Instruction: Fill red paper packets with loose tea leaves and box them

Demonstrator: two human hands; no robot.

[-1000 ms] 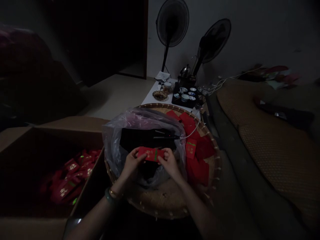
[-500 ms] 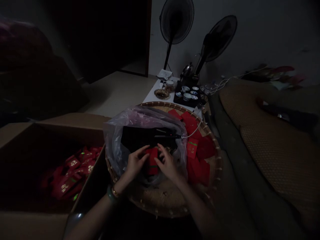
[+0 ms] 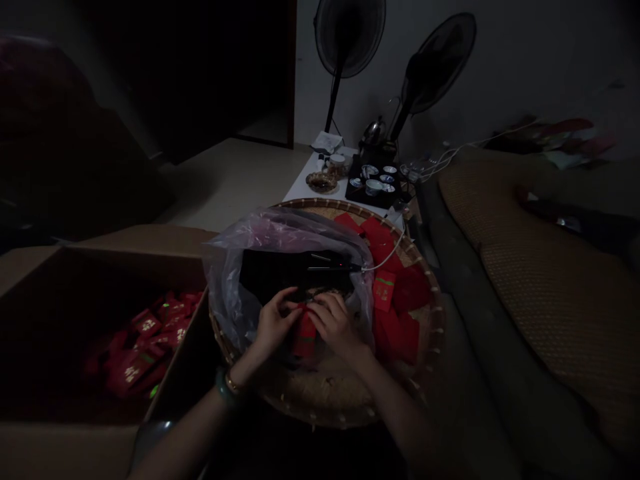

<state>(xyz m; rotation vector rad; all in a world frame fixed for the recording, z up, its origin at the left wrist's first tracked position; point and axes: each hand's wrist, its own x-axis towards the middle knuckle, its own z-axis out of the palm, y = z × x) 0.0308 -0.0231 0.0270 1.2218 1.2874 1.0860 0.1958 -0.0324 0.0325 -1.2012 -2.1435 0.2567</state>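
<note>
My left hand [image 3: 273, 323] and my right hand [image 3: 334, 323] are closed together on a small red packet [image 3: 305, 335], held upright between them over a round woven tray [image 3: 345, 393]. Just beyond my fingers a black device [image 3: 295, 272] with a red light lies in a clear plastic bag [image 3: 260, 243]. More red packets [image 3: 395, 300] are scattered over the right side of the tray. A white cable [image 3: 387, 257] runs from the device toward the tray's far rim.
An open cardboard box [image 3: 100, 267] at my left holds several red packets [image 3: 145, 343]. Beyond the tray stands a low table with a tea set [image 3: 373, 181]. Two standing fans [image 3: 350, 33] are against the wall. A woven mat [image 3: 550, 267] lies at the right.
The red packet was held flat and crosswise between both hands; it has since been turned upright and lowered, and my fingers have closed in on its top edge.
</note>
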